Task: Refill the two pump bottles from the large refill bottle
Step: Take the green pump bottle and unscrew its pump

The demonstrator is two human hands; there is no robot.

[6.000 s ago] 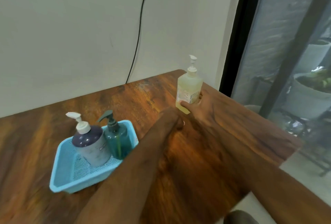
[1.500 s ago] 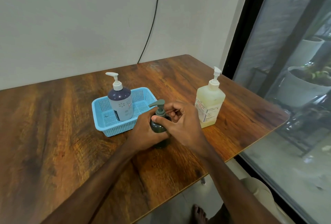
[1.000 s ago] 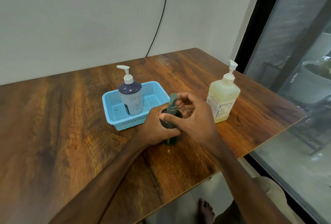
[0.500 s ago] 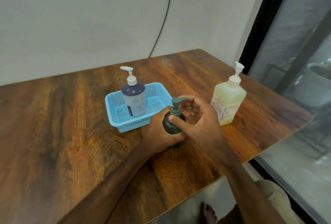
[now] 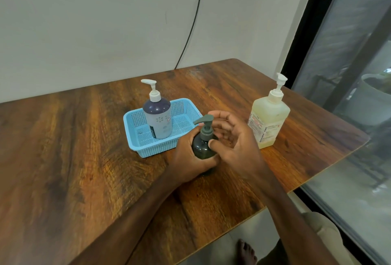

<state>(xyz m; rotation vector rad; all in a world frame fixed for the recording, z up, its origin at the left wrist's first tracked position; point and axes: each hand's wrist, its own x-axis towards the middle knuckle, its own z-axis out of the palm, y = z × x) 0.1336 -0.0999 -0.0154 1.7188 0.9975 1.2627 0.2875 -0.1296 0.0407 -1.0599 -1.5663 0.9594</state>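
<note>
A wooden table (image 5: 63, 158) is set against a pale wall (image 5: 95, 21); a black cable (image 5: 193, 19) is hung there, and a dark-framed window (image 5: 349, 74) is seen at right.

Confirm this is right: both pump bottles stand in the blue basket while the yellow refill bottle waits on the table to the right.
Not quite. In the head view only the purple pump bottle stands in the blue basket; the dark green pump bottle is on the table, gripped by the left hand. The yellow refill bottle is right.

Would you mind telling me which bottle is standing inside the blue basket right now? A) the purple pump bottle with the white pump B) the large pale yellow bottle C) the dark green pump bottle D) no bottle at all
A: the purple pump bottle stands in the blue basket; the dark green pump bottle is held on the table, and the large pale yellow bottle stands apart at the right.
</note>
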